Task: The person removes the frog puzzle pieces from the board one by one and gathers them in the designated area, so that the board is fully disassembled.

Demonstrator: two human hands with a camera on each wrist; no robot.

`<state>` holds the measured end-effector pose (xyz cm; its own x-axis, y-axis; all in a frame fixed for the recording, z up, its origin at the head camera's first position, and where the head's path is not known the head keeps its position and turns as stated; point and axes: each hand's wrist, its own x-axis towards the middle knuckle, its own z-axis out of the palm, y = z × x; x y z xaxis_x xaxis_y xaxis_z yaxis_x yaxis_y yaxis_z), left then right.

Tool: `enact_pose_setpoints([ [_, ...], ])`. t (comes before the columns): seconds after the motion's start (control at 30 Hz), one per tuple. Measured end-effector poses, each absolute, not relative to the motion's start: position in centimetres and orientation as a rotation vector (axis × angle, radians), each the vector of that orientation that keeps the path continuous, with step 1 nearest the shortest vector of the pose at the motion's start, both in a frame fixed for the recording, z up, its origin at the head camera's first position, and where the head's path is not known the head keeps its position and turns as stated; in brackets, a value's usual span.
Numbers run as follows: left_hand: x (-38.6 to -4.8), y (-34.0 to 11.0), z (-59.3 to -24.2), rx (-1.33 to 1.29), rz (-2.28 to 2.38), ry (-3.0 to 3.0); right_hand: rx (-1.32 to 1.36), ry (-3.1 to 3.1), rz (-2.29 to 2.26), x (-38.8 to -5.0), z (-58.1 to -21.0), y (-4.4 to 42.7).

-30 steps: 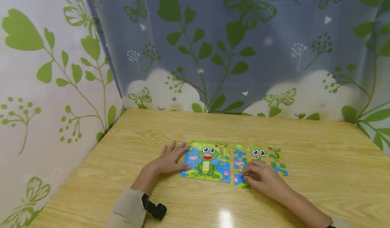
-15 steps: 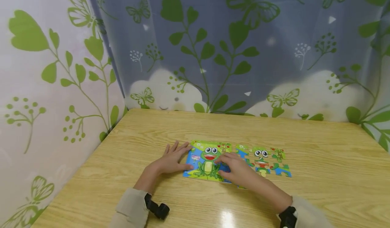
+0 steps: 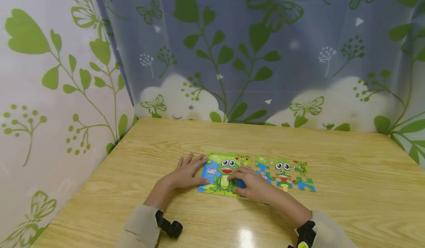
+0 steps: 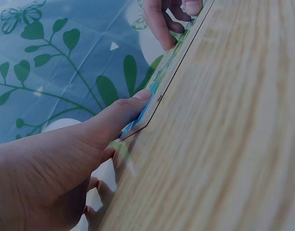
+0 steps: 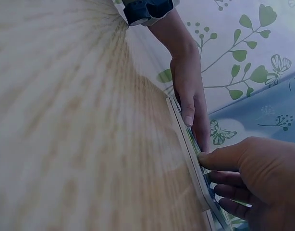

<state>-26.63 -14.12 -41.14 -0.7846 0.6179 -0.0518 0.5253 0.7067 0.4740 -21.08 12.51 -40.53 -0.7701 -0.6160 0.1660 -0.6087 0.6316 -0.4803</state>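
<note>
A square frog picture board (image 3: 227, 162) lies flat on the table. My left hand (image 3: 186, 176) rests at its left side, fingers spread and thumb on its edge; the left wrist view shows that thumb (image 4: 123, 113) lying on the board's corner. Over the board's lower right part is my right hand (image 3: 255, 185). Its thumb touches near the front edge in the right wrist view, with the other fingers (image 5: 229, 192) bent loosely; I see nothing held between them. To the right, several frog jigsaw pieces (image 3: 282, 166) lie loosely arranged with gaps, some hidden under my right hand and forearm.
The wood-grain table (image 3: 166, 141) extends on all sides of the board and pieces. A printed curtain (image 3: 212, 56) with leaves and butterflies hangs behind it, and another stands on the left. Black straps with small devices (image 3: 170, 227) sit on both wrists.
My right hand has moved left from the lower-left jigsaw piece onto the frog board, shifting slightly further left in the last half second. The left hand has stayed in place.
</note>
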Motion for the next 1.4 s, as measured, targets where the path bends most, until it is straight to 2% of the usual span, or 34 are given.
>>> enact_pose_setpoints([
  [1.03,-26.4,-14.3,-40.9,0.908,0.665,2.712,-0.975,2.819,-1.185,-21.0,-41.7,11.9],
  [1.4,-26.5,-14.2,-41.1,0.915,0.675,2.705,-0.916,2.86,-1.239,-20.7,-40.7,13.2],
])
